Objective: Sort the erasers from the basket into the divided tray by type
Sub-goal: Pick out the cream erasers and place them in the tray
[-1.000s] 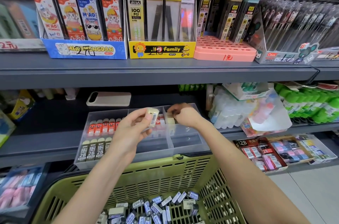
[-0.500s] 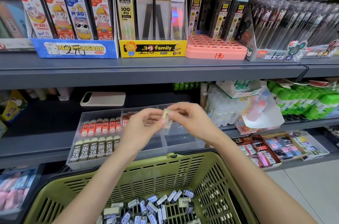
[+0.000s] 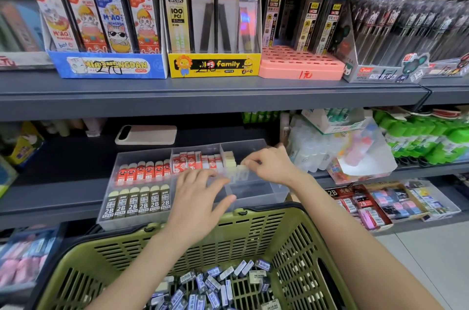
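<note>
- left hand [image 3: 200,198] open, fingers spread and relaxed, holds nothing, over the front middle of the divided tray [image 3: 253,191]; cannot tell if it touches the tray
- right hand [image 3: 272,165] fingers curled, fingertips pinch a pale eraser [image 3: 239,172] at the back right compartment; the eraser is blurred behind the clear wall
- the tray sits on the dark lower shelf [image 3: 63,170], just behind the basket [image 3: 253,233]
- back left compartment: a row of red-sleeved erasers [image 3: 142,170], upright
- front left compartment: 6 2B erasers [image 3: 138,201] side by side, upright
- back middle compartment: red-and-white erasers [image 3: 195,161], packed in a row
- back right compartment: pale yellow erasers [image 3: 229,158], just beside the pinched one
- the green basket is low in front, both forearms reach over its rim
- loose erasers [image 3: 215,284] in white and dark sleeves lie piled on the basket floor
- a phone [image 3: 146,134] lies flat on the shelf behind the tray
</note>
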Motion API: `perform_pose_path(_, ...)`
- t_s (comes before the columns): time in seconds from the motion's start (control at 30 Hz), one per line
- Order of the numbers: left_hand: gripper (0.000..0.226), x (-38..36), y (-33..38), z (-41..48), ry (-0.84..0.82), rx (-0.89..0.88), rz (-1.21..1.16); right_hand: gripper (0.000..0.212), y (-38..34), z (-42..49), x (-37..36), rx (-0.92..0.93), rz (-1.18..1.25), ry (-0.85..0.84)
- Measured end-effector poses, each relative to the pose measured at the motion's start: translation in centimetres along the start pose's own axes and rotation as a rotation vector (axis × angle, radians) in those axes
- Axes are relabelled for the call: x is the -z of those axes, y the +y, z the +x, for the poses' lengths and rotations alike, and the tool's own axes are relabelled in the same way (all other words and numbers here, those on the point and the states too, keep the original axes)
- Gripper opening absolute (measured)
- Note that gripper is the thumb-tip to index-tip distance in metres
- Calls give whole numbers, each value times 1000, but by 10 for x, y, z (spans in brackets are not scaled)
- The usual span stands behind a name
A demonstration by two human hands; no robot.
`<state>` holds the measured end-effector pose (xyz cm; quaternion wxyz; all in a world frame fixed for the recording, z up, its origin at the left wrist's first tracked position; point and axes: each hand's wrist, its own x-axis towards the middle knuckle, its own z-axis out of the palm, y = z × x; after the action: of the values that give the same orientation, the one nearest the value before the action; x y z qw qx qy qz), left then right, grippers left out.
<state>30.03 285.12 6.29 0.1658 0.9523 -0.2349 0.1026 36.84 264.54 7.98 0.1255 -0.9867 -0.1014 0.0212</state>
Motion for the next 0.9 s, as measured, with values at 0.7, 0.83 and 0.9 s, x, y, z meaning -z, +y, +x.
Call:
perform_pose_path(0.7,27,-17,-3,-104,208,-97,-230,29,-18,-166,-109,-324,184,-437)
perform_pose_path(0.83,10,-37,-6,-128,-5,34,-343,65,-8,-184,-158,-315,-8,-687)
perform_pose_path(0.9,14,-50,-9,-138,-127,72,-389,86,-5,-193,-173,-227,-65,-767)
